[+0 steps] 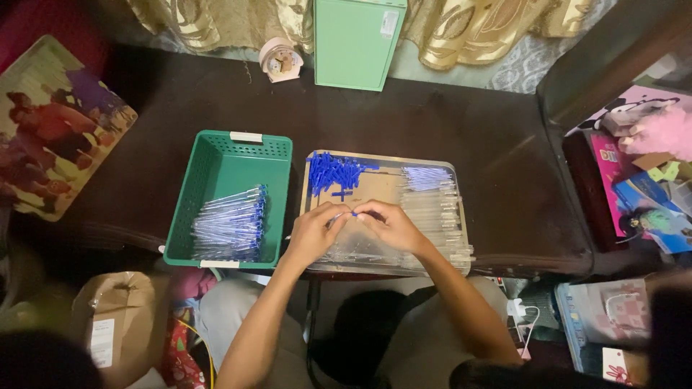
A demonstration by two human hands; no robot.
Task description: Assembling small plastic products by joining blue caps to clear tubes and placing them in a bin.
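both hands, left hand (pixel 311 232) and right hand (pixel 391 225), pinch one pen (pixel 344 215) lying crosswise between them above the tray (pixel 461 216).

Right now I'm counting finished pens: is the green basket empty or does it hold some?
It holds some. A bundle of blue-capped pens lies along the floor of the green basket, whose far half is bare.

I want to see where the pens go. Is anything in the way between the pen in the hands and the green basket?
Nothing visible blocks it. The left hand and right hand hold a pen over the tray. The green basket sits just left of the tray, open-topped, with only finished pens lying inside.
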